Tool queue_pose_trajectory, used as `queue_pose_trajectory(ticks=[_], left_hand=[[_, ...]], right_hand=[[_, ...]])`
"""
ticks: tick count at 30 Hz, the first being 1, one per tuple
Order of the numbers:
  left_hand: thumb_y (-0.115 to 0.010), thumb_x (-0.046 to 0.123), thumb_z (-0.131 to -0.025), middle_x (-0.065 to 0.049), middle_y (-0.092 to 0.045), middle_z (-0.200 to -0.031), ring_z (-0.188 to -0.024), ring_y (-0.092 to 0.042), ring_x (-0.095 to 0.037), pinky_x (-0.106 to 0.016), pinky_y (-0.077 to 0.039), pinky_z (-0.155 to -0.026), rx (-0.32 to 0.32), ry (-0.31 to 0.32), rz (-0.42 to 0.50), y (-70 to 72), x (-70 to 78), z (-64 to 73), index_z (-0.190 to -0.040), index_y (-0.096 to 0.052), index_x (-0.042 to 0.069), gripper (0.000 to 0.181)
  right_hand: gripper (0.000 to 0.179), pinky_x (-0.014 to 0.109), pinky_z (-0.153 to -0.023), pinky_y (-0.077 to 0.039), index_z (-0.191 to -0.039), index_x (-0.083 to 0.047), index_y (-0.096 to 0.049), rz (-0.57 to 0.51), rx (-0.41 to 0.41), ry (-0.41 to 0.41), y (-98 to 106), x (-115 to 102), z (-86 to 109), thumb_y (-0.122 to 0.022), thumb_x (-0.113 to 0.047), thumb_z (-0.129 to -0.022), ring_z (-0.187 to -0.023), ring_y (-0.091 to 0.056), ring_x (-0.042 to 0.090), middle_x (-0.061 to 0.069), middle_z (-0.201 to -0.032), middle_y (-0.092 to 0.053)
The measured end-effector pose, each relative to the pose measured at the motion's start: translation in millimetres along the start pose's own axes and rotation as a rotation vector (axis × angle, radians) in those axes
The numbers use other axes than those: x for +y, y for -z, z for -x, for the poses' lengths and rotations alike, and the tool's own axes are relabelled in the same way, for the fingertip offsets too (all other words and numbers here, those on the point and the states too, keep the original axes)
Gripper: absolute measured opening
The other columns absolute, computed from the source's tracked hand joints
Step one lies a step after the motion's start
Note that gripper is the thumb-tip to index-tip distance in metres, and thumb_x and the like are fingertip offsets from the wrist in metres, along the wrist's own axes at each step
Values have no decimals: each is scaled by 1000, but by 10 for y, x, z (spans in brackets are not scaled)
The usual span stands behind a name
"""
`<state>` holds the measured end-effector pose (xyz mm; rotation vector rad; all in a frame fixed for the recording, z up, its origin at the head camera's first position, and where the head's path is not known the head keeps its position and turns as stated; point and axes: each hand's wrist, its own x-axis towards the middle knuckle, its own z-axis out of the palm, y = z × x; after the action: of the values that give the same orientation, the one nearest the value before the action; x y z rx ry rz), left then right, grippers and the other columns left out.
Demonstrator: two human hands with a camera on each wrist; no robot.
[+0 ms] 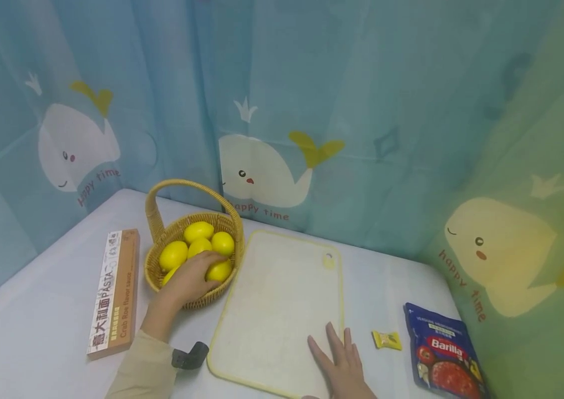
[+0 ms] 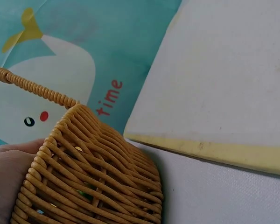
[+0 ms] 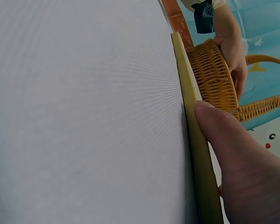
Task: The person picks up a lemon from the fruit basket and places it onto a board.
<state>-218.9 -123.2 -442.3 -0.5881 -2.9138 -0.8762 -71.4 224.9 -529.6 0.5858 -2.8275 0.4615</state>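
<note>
A wicker basket (image 1: 239, 252) with a tall handle holds several yellow lemons (image 1: 173, 255). My left hand (image 1: 194, 280) reaches over its near rim, with fingers and thumb around a lemon (image 1: 219, 271) at the right side. In the left wrist view the basket's woven side (image 2: 98, 172) hides most of that hand and the lemon. A white cutting board (image 1: 277, 293) with a yellow edge lies beside the basket. My right hand (image 1: 344, 366) rests on its near right part, fingers spread. In the right wrist view the thumb (image 3: 228, 133) lies against the board's edge (image 3: 196, 140).
Left of the basket lies a long pasta box (image 1: 114, 293). To the right of the board are a small yellow packet (image 1: 386, 339) and a blue Barilla sauce pouch (image 1: 443, 352). A whale-print curtain (image 1: 386, 138) borders the white table (image 1: 37, 310) behind and at the sides.
</note>
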Motion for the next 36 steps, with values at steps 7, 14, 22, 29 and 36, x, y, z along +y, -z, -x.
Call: queue_pose_trajectory(ticks=[7, 14, 22, 29, 36], left_hand=[[-70, 11, -83, -15, -55, -133, -125, -49, -34, -49, -39, -108, 12, -23, -49, -15, 21, -18, -130, -55, 3, 50], [-69, 9, -84, -17, -56, -130, -123, -51, -34, -48, -42, -106, 25, -10, -123, -3, 117, -8, -129, -55, 0, 48], [-71, 5, -81, -18, -58, -124, -114, -54, -34, -48, -46, -100, 45, 14, -137, 10, 198, 21, -126, -58, 1, 47], [-67, 12, -86, -19, -54, -131, -122, -51, -37, -53, -43, -103, -9, 64, -12, 10, 87, 24, -130, -55, 4, 47], [-65, 19, -88, -17, -55, -132, -124, -50, -34, -52, -42, -104, -38, 80, 31, 27, 62, 10, -132, -54, 6, 47]], right_hand=[[93, 16, -102, 27, -146, -27, -38, -34, -36, -38, 55, -38, -16, -60, -74, -70, -143, 27, 24, 18, -154, -16], [91, 53, -113, 20, -145, -29, -38, -79, -67, -76, 76, -53, -37, -62, -73, -69, -143, 26, 22, 20, -154, -16], [94, 73, -106, -13, -143, -31, -42, -130, -188, -204, 144, -95, -70, -68, -72, -62, -143, 5, 48, 25, -153, -16], [93, 75, -106, -13, -143, -33, -42, -135, -184, -207, 148, -117, -75, -67, -73, -63, -138, -7, 58, 21, -154, -18], [94, 75, -104, -15, -142, -28, -43, -109, -169, -193, 169, -120, -77, -68, -71, -63, -136, -10, 60, 22, -153, -23]])
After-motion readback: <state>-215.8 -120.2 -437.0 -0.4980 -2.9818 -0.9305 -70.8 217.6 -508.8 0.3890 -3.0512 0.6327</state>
